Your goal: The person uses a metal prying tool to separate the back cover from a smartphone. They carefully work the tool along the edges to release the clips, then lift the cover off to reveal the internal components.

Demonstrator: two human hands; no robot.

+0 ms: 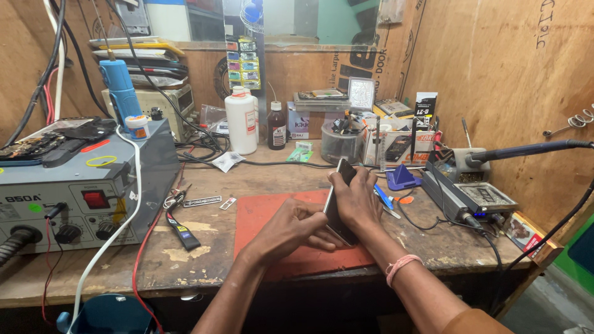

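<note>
Frame centre: right hand [359, 201] grips phone [337, 207] upright on edge over red mat [260, 213]; left hand [291, 229] fingers pinch its lower side.

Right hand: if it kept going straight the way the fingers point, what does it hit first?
The right hand holds the phone on edge, fingers pointing away toward the back of the bench. Straight on, it would probably first meet the clear round tub of tools; depth is hard to judge from the head view.

Two bare forearms, pink band [401, 266] on right wrist, perhaps an orange-brown sleeve [473, 321]
</note>
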